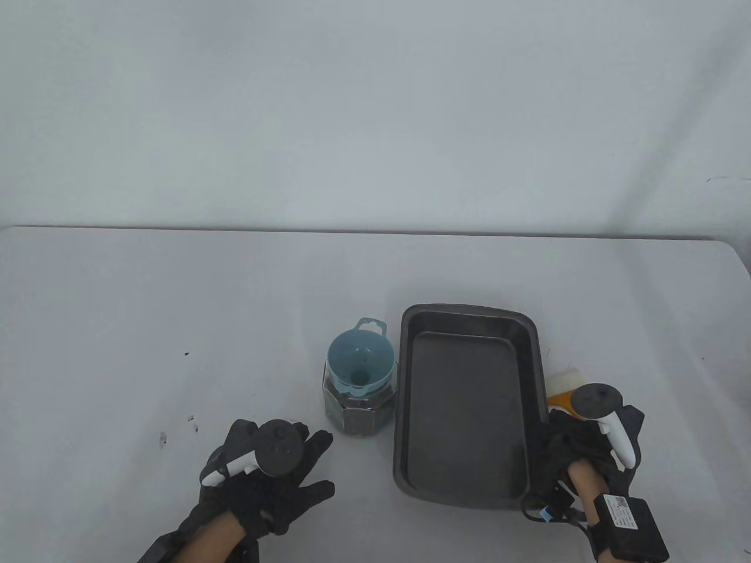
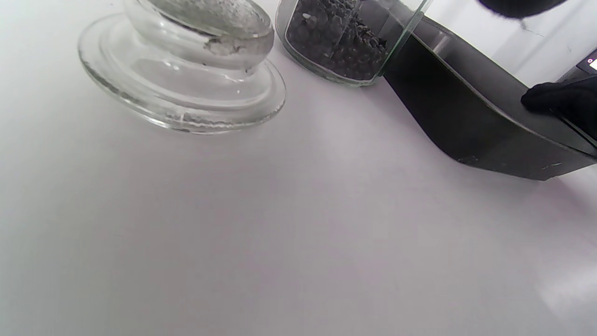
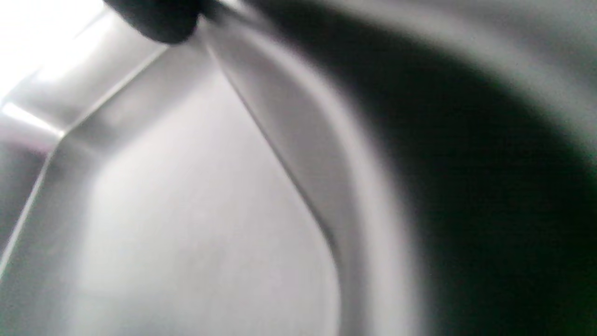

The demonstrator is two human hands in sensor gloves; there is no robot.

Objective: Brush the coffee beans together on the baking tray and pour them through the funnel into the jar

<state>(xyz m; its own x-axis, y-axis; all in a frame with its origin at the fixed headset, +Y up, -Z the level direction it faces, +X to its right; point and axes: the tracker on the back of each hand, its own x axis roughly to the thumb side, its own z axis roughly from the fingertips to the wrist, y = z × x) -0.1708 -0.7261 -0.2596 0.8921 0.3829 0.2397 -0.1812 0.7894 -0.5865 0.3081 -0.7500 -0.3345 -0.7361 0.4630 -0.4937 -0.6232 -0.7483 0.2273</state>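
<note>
The dark baking tray [image 1: 469, 316] lies flat on the table right of centre, and I see no beans on its floor. Just left of it stands the glass jar [image 1: 355, 419] holding coffee beans [image 2: 338, 44], with the light blue funnel [image 1: 359, 358] seated in its mouth. My right hand [image 1: 563, 437] grips the tray's right rim near the front corner; a gloved fingertip [image 2: 555, 98] lies on that rim. The right wrist view shows only the tray's inside [image 3: 186, 210]. My left hand [image 1: 293, 463] hovers with fingers spread in front of the jar, holding nothing.
A brush with a pale head and orange body [image 1: 564, 388] lies right of the tray, partly hidden by my right hand. A glass lid [image 2: 182, 74] rests on the table close to the jar [image 2: 401, 28]. Small dark specks [image 1: 176, 425] dot the table's left side.
</note>
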